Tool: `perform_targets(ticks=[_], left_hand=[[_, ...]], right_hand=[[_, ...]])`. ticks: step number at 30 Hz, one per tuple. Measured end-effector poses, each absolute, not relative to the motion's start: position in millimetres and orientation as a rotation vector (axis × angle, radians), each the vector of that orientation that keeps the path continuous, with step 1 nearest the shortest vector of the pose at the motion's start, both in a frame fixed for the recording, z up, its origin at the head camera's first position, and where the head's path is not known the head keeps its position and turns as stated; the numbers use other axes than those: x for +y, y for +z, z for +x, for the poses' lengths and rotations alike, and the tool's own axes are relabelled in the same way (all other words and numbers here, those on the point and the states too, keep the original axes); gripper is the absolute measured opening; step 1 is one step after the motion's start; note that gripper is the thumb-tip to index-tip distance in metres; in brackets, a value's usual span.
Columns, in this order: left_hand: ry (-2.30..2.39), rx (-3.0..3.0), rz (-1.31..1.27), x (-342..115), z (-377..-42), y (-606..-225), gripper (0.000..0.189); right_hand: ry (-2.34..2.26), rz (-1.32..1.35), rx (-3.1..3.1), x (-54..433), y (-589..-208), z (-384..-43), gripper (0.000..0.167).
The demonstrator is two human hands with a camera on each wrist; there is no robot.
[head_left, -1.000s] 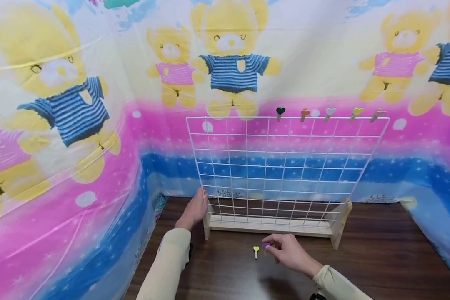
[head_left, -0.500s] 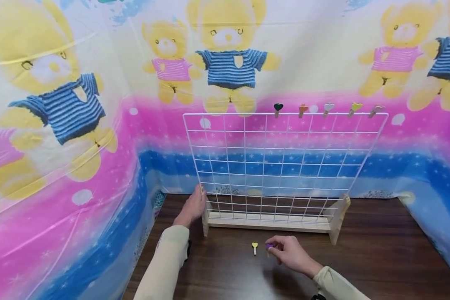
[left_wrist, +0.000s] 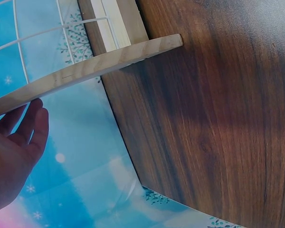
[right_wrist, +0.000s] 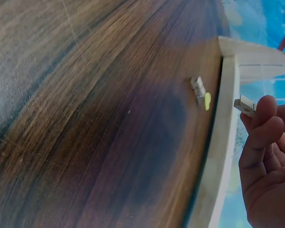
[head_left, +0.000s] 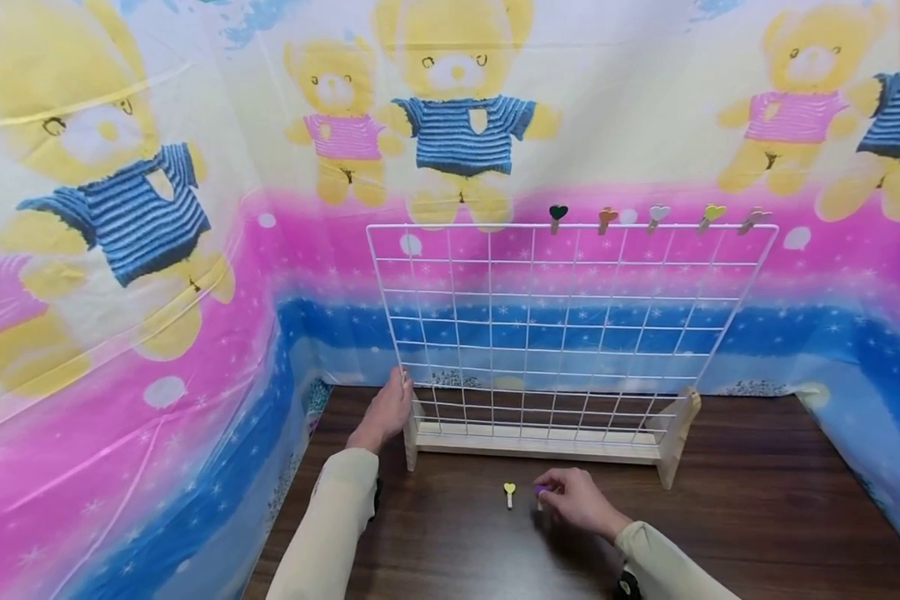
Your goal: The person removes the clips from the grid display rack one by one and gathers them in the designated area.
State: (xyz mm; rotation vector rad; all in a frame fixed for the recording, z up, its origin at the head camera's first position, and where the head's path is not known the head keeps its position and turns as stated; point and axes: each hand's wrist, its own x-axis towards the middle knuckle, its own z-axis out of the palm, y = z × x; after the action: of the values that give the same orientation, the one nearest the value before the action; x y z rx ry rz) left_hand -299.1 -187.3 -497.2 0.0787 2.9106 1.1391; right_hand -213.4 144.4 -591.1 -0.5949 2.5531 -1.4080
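In the head view, my right hand (head_left: 579, 500) pinches a small wooden clothespin with a purple heart (head_left: 542, 490) between thumb and fingers, low over the table. Its pale wooden end (right_wrist: 245, 105) sticks out past the fingertips in the right wrist view. Just left of it lies a clothespin with a yellow heart (head_left: 509, 495). My left hand (head_left: 387, 410) rests its fingers against the left wooden side panel (left_wrist: 80, 71) of a white wire grid rack (head_left: 528, 323). In the left wrist view, those fingers are loosely extended, touching the panel's outer face; the thumb is hidden.
Several heart clothespins are clipped along the rack's top wire, including a dark green one (head_left: 558, 215) and an orange one (head_left: 607, 218) in its right half. A wooden base bar (head_left: 532, 447) joins the side panels on the brown table (head_left: 450, 542). Bear-print cloth (head_left: 630, 100) hangs behind.
My right hand has shifted slightly right, away from the yellow heart clothespin, still pinching the purple one. The left hand stays at the rack. The head view has tilted slightly down.
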Motion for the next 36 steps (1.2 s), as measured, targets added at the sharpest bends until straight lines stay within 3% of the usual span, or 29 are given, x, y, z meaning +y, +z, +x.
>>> perform_targets(ticks=[17, 36], left_hand=[[1.154, 2.901, 0.091, -188.5, -298.9, -499.3, 0.032], [1.161, 2.906, 0.078, -188.4, -299.7, -498.9, 0.033]], right_hand=[[-1.327, -0.551, 2.530, 137.4, -624.1, -238.2, 0.009], [-1.209, -0.581, 2.622, 131.8, -634.6, -248.2, 0.008]])
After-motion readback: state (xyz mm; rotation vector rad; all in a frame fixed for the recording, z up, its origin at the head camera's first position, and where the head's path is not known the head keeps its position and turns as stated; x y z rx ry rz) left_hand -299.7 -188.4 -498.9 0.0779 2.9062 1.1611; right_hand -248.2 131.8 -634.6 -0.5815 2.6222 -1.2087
